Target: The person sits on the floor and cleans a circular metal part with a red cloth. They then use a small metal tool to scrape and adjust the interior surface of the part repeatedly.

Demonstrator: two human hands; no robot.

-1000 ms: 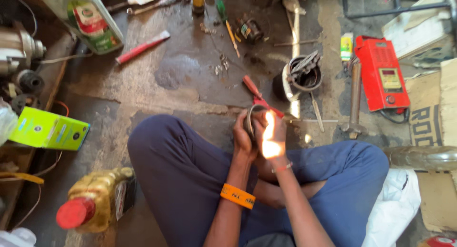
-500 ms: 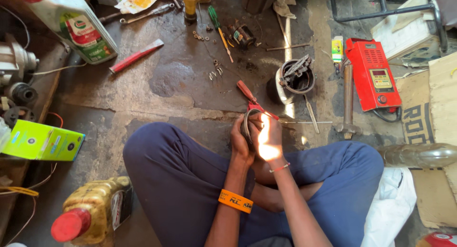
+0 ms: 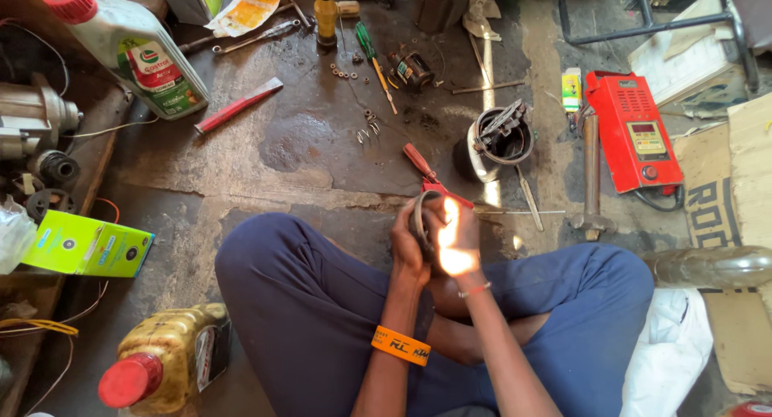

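Observation:
I sit cross-legged in blue trousers on a stained concrete floor. Both hands meet above my lap around a dark round metal part [image 3: 420,217]. My left hand [image 3: 408,244] wraps its left side; an orange wristband sits on that forearm. My right hand [image 3: 458,240], washed out by a patch of sunlight, closes on the part from the right. Just beyond the hands lie red-handled pliers [image 3: 426,172] on the floor.
A white pot of metal parts [image 3: 498,143] and a red box-shaped meter [image 3: 635,131] lie ahead right. Oil bottles [image 3: 133,51] [image 3: 165,357], a green carton [image 3: 84,244], a red-handled chisel [image 3: 237,105], a screwdriver [image 3: 374,59], loose washers and motor parts [image 3: 32,123] surround me.
The view has shifted so the floor clutter appears lower and further right in frame. Both hands stay closed around the round part in the same place over my lap.

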